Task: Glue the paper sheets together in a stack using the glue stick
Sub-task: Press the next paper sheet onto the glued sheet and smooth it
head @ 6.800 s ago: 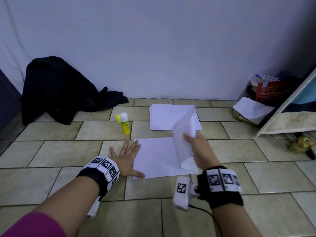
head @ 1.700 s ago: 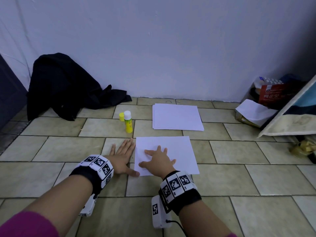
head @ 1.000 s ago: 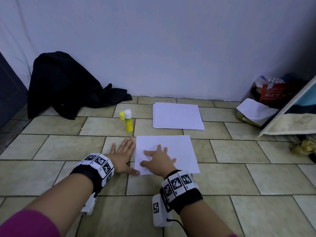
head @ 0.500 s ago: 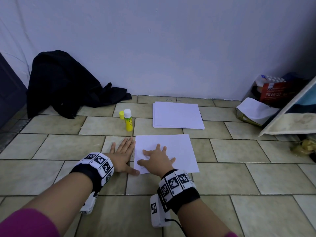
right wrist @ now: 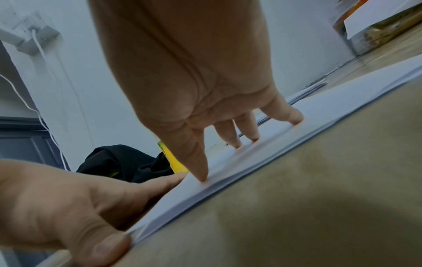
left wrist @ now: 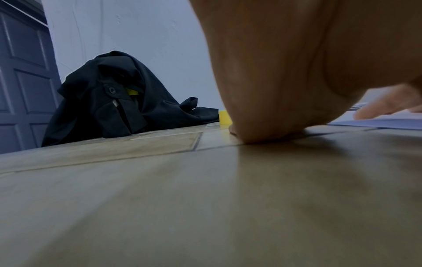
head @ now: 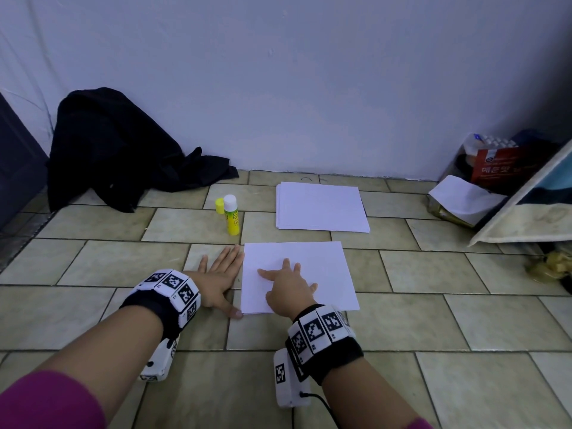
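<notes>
At far left a black garment (head: 117,150) lies heaped against the wall on the tiled floor (head: 102,264). The left hand (head: 218,274) lies flat on the floor as before, fingers straight, its thumb tip touching the near left corner of the glued sheets (head: 322,264). Behind it the glue stick (head: 231,215) stands upright, uncapped, with its yellow cap (head: 219,206) just beside it. The right hand (head: 289,287) presses spread, straight fingers on the sheets, having slid slightly toward their left edge since a second ago. The loose paper stack (head: 322,207) lies behind, apart from the glued sheets. Bare tiles stay open to the right, up to the clutter (head: 495,181) by the wall.
</notes>
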Available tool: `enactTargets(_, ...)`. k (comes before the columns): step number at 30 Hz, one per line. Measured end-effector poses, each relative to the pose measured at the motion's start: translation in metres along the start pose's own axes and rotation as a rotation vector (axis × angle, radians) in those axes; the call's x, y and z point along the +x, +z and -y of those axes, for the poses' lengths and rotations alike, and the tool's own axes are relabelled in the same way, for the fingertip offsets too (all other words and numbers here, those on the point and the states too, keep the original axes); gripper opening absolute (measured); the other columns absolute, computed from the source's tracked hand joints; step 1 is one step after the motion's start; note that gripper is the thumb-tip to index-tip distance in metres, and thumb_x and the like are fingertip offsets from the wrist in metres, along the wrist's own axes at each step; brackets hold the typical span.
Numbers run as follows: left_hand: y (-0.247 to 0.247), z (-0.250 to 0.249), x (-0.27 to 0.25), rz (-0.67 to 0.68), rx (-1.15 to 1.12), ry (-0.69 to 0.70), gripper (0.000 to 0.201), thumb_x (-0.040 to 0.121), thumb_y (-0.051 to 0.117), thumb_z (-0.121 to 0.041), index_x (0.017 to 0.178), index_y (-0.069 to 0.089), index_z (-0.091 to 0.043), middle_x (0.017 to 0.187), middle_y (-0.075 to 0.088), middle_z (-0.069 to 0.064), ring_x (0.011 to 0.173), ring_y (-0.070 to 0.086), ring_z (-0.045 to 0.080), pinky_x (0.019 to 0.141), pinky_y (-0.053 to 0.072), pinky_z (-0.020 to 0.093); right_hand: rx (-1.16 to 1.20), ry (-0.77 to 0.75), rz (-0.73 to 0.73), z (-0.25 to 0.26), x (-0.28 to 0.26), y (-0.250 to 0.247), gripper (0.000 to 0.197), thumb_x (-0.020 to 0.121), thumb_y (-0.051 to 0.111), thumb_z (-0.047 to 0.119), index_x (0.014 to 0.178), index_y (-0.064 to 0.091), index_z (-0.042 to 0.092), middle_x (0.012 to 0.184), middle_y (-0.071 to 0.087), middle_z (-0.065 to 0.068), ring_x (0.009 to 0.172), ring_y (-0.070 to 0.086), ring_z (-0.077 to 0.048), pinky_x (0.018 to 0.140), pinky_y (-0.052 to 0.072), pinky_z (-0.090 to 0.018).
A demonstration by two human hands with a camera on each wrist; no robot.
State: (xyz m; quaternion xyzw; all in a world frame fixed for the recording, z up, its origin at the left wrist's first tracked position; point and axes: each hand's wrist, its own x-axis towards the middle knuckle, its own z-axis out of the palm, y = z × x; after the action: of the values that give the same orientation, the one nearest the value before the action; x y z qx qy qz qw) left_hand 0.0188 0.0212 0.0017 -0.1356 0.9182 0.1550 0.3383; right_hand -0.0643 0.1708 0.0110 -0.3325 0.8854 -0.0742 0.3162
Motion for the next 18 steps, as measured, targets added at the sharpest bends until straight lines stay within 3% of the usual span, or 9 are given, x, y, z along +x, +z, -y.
enactTargets(3, -0.001, 0.001, 0.0, 0.013, -0.023, 0.003, 0.126, 0.081, 0.068, -0.053, 0.144, -0.034, -0.015, 0.148, -0.043, 0.0, 0.136, -0.04, 0.015, 0.113, -0.02, 0.051, -0.004, -0.001, -0.019, -0.001, 0.001, 0.001, 0.066, 0.094, 0.042, 0.006, 0.148, 0.026, 0.04, 0.161, -0.004, -0.006, 0.148, -0.009, -0.027, 0.111, 0.005, -0.064)
enactTargets(7, 0.0, -0.002, 0.005, -0.037, -0.125, -0.042, 0.096, 0.093, 0.052, -0.029, 0.148, -0.025, -0.015, 0.153, -0.035, -0.001, 0.141, -0.031, 0.014, 0.115, -0.016, 0.046, -0.018, 0.001, -0.045, -0.003, 0.004, 0.004, 0.066, 0.093, 0.049, 0.009, 0.147, 0.028, 0.041, 0.161, -0.001, -0.004, 0.148, -0.006, -0.025, 0.111, 0.008, -0.065)
enactTargets(9, -0.002, -0.003, 0.006, -0.041, -0.199, -0.052, 0.089, 0.09, 0.041, -0.038, 0.149, -0.022, -0.016, 0.155, -0.032, -0.002, 0.142, -0.028, 0.012, 0.114, -0.016, 0.044, -0.023, 0.0, -0.048, -0.003, 0.004, 0.005, 0.066, 0.093, 0.051, 0.011, 0.147, 0.028, 0.041, 0.161, 0.0, -0.004, 0.148, -0.005, -0.025, 0.111, 0.009, -0.065)
enactTargets(11, -0.003, -0.003, 0.007, -0.018, -0.219, -0.055, 0.101, 0.071, 0.035, -0.047, 0.149, -0.021, -0.017, 0.154, -0.032, -0.003, 0.142, -0.028, 0.011, 0.114, -0.017, 0.044, -0.013, 0.0, -0.049, -0.002, 0.003, 0.004, 0.066, 0.092, 0.055, 0.015, 0.147, 0.028, 0.041, 0.161, 0.0, -0.004, 0.148, -0.005, -0.025, 0.11, 0.009, -0.065)
enactTargets(14, -0.002, -0.003, 0.009, -0.017, -0.166, -0.067, 0.11, 0.064, 0.038, -0.052, 0.149, -0.023, -0.016, 0.154, -0.034, -0.002, 0.141, -0.03, 0.012, 0.114, -0.016, 0.046, 0.013, -0.009, -0.037, -0.002, 0.001, 0.003, 0.074, 0.085, 0.068, 0.034, 0.147, 0.029, 0.04, 0.161, -0.001, -0.004, 0.148, -0.006, -0.027, 0.11, 0.008, -0.065)
enactTargets(16, 0.001, -0.001, 0.01, -0.029, -0.132, -0.061, 0.108, 0.077, 0.046, -0.056, 0.148, -0.024, -0.016, 0.153, -0.035, -0.001, 0.141, -0.031, 0.013, 0.113, -0.016, 0.046, 0.021, -0.016, -0.029, -0.002, 0.0, 0.004, 0.087, 0.075, 0.076, 0.043, 0.147, 0.028, 0.039, 0.16, -0.001, -0.004, 0.148, -0.006, -0.027, 0.11, 0.008, -0.066)
enactTargets(18, 0.002, -0.001, 0.01, -0.04, -0.115, -0.048, 0.101, 0.091, 0.053, -0.047, 0.148, -0.025, -0.016, 0.153, -0.036, -0.002, 0.14, -0.032, 0.013, 0.113, -0.017, 0.046, 0.025, -0.016, -0.036, -0.001, 0.0, 0.005, 0.094, 0.068, 0.08, 0.045, 0.146, 0.028, 0.039, 0.159, 0.003, -0.004, 0.147, -0.004, -0.028, 0.109, 0.01, -0.067)
